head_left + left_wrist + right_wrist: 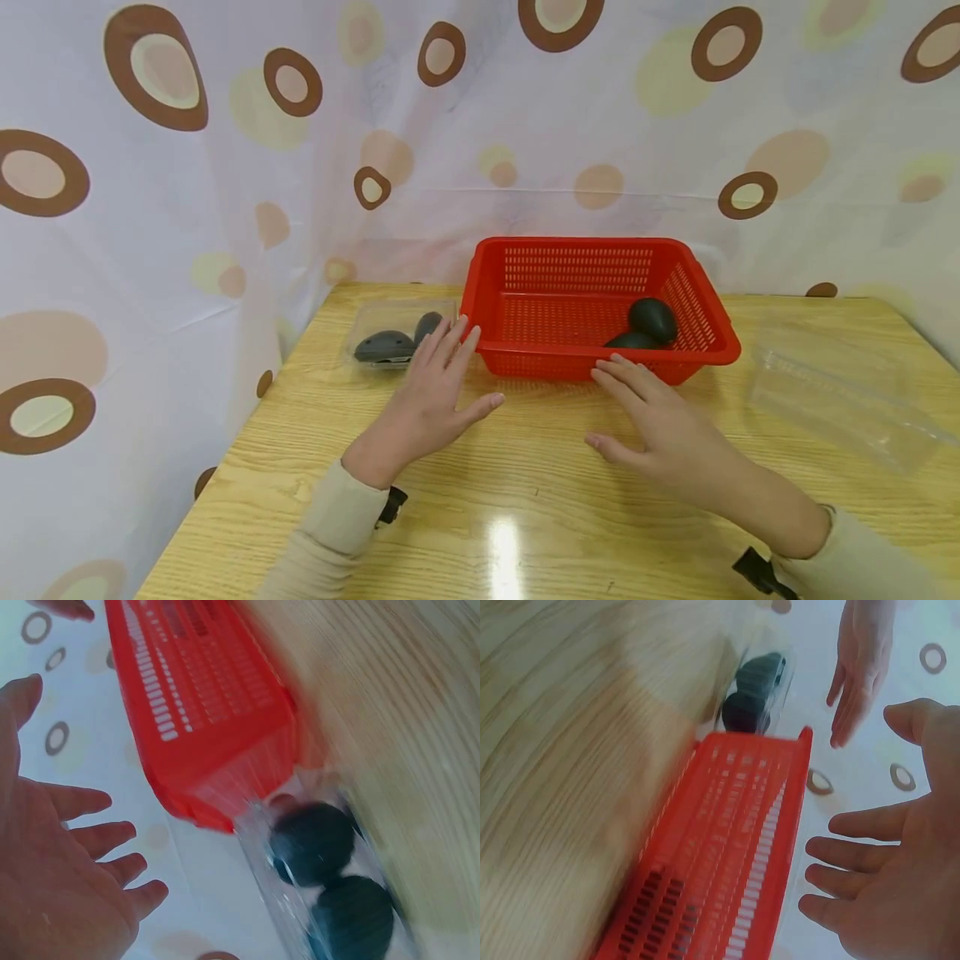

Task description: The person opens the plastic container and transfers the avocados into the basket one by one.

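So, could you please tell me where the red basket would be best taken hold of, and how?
The red basket is probably best gripped by its rim at both short ends, coming from above. It flares toward the top, giving a lip to hook under. The clear container beside its left end leaves little room for a low approach there.

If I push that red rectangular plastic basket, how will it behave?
The red rectangular plastic basket is probably light, given its slotted walls. It should slide rather than tip, sitting broad and low. Dark rounded objects inside may roll.
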